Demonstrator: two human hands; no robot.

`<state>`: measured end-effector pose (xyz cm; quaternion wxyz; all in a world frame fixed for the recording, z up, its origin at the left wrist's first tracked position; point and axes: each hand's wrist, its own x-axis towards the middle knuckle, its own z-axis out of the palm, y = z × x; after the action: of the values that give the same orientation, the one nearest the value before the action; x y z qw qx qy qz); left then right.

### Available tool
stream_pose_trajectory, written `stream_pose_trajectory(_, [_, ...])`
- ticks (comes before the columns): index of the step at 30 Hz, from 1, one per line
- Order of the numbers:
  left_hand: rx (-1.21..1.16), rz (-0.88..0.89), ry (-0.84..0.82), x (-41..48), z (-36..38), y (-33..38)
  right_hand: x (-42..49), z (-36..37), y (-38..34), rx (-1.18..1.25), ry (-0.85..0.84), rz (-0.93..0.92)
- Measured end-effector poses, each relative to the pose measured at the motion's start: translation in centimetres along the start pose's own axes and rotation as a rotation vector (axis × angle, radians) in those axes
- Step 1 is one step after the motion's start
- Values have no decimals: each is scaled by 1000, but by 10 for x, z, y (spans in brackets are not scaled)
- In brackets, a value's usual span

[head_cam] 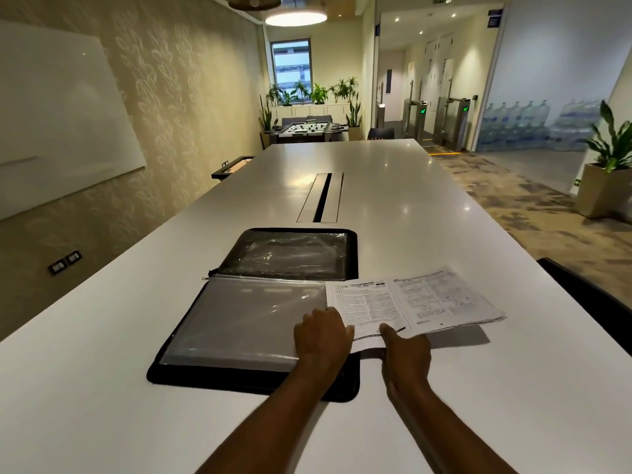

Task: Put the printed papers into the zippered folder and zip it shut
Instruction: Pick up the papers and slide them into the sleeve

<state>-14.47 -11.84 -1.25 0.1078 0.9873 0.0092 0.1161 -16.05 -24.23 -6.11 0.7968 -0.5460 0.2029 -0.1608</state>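
A black zippered folder [239, 336] lies open and flat on the white table [393, 206], its clear plastic sleeves facing up. A stack of printed papers [417, 302] lies fanned out at the folder's right edge, partly overlapping it. My left hand [321, 333] rests curled on the folder's right side, at the left edge of the papers. My right hand [405, 343] pinches the near edge of the papers, thumb on top and fingers underneath. The folder's zipper pull is not visible.
A grey cable slot [321, 196] runs along the table's middle beyond the folder. A dark chair back [588, 299] stands at the table's right edge. A whiteboard [61, 100] hangs on the left wall, and a potted plant [608, 172] sits at the right.
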Motion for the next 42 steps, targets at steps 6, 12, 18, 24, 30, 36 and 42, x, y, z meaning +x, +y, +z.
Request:
stream_pose_trajectory(6, [85, 0, -92, 0, -8, 1, 3, 3, 1, -6, 38, -14])
stream_pose_trajectory(12, [130, 6, -113, -4, -15, 6, 3, 4, 0, -131, 124, -50])
stream_pose_trajectory(18, [21, -25, -206, -13, -19, 4, -1, 8, 3, -199, 167, -54])
stream_pose_trajectory(24, [-62, -71, -222, -20, -26, 2, -2, 9, -4, -279, 170, -64])
stream_pose_trajectory(30, [-195, -67, -224, -24, -28, 4, -1, 10, -9, -327, 180, -95])
stream_pose_trajectory(36, [-242, -64, -203, -30, -24, 9, -7, 15, -2, -335, 202, -67])
stream_pose_trajectory(42, [-253, -75, -175, -32, -23, 8, -6, 22, -4, -320, 263, 1])
